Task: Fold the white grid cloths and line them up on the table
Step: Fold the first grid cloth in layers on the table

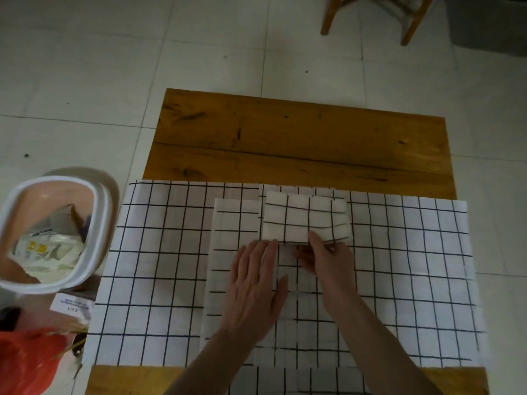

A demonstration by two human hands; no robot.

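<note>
White cotton ruled with thin black grid lines covered most of the near half of the wooden table [299, 132]. A large cloth [413, 266] lay spread flat, its long axis running left to right across the table, both ends reaching to or slightly past the table's sides. On top of it, near the middle, lay a half-folded cloth [228, 223], a tall strip whose long axis ran from the person toward the far edge. At the far end of that strip sat a small folded cloth [296, 220], a thick rectangular packet with its long side running left to right and its layered edges showing at the right end.

The left hand [256, 289] lay flat on the strip, fingers straight and close together, fingertips touching the near edge of the packet. The right hand [325, 258] met the packet's near edge just to the right, forefinger lying on top of it and the other fingers curled beneath the edge, so it seemed to pinch the folded layers.

Left of the table stood a bin [51, 232] with a white rim and pinkish liner, crumpled wrappers inside; their yellow print was too blurred to read. A white label [72, 305] beside it carried small text, also illegible. A red plastic bag [25, 360] lay at the lower left.
</note>
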